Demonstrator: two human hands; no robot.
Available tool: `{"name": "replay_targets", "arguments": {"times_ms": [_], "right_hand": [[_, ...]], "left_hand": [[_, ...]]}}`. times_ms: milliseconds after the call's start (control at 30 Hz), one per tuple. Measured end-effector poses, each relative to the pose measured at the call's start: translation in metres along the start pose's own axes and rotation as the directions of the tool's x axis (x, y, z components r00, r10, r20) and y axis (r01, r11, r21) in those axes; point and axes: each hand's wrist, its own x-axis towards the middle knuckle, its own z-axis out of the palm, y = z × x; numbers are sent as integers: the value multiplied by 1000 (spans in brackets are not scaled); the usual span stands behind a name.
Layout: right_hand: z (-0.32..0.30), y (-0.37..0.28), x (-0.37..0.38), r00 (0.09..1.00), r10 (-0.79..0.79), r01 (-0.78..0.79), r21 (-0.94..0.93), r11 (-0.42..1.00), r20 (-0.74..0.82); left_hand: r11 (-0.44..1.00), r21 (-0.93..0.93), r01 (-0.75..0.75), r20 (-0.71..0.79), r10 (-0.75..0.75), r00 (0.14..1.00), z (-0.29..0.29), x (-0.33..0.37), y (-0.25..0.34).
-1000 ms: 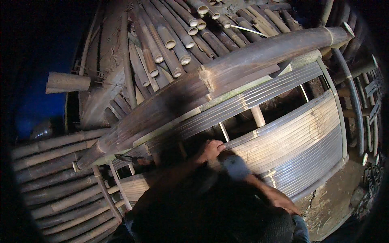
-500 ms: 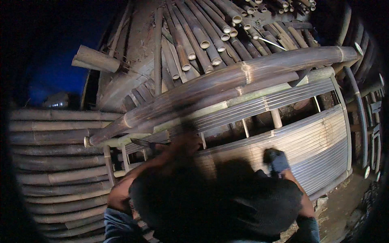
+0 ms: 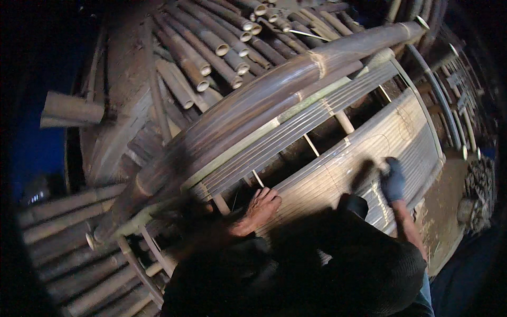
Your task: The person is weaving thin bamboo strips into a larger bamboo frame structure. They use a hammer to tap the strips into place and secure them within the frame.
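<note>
A long bench frame of bamboo lies across the middle, its seat made of narrow bamboo slats (image 3: 338, 164). My bare left hand (image 3: 262, 207) is at the upper left edge of these slats, beside the open gap, with fingers bent over the edge slat. My right hand (image 3: 392, 180), in a dark grey glove, is over the right part of the slats with fingers closed. A small tan piece shows at its fingertips, too blurred to name, and a dark shadow falls beside it. Beyond the gap runs a second band of grey slats (image 3: 296, 129).
A thick dark bamboo pole (image 3: 253, 98) forms the frame's far side. Several cut bamboo poles (image 3: 211, 42) are piled beyond it. Poles (image 3: 68, 264) lie side by side at the lower left. A short wide bamboo piece (image 3: 71, 109) is at the far left, and rubble (image 3: 478, 201) at the right.
The view has turned and shifted, so the bench sits more tilted. My left hand is now on the slat edge; the knife-like blade beside it earlier is out of sight. My right hand has moved right.
</note>
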Motion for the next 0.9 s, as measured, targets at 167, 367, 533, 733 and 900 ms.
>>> {"name": "replay_targets", "arguments": {"times_ms": [167, 367, 533, 733, 900], "right_hand": [[94, -145, -34, 773, -567, 432, 417, 800, 285], [121, -195, -51, 537, -651, 423, 496, 758, 537], [56, -182, -24, 611, -325, -292, 587, 755, 722], [-3, -196, 39, 971, -66, 14, 222, 975, 231], [-50, -180, 70, 978, 52, -120, 341, 933, 202]], "left_hand": [[992, 53, -113, 66, 109, 992, 2, 8, -13], [919, -392, 36, 17, -31, 999, -6, 1, -37], [866, -499, -45, -107, -10, 994, -3, -4, -20], [401, -866, 301, -70, -691, 720, -1, 8, -41], [858, -506, 88, -213, -223, 951, -17, -23, -47]]}}
